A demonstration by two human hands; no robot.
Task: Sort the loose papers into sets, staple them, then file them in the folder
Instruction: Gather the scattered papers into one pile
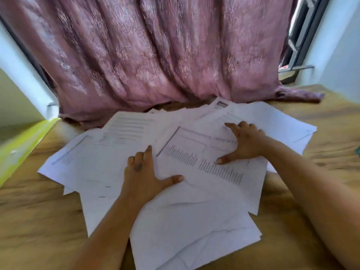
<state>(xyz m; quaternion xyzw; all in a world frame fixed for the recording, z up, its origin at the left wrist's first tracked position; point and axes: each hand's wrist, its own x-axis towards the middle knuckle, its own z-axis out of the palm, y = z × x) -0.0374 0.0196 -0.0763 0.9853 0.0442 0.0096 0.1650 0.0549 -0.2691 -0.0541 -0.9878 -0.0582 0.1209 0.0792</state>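
Loose papers (pixel 175 221) lie overlapping on the wooden table (pixel 39 221) before a pink curtain (pixel 155 55). The left hand (pixel 144 176) and right hand (pixel 245 143) press flat on them, fingers spread (print too blurred to read).

Loose white papers (pixel 187 221), printed and blank, overlapping in a messy spread, lying flat on wood

Mauve curtain (pixel 148 55) behind wooden table (pixel 39 211), window frame (pixel 300 36) right
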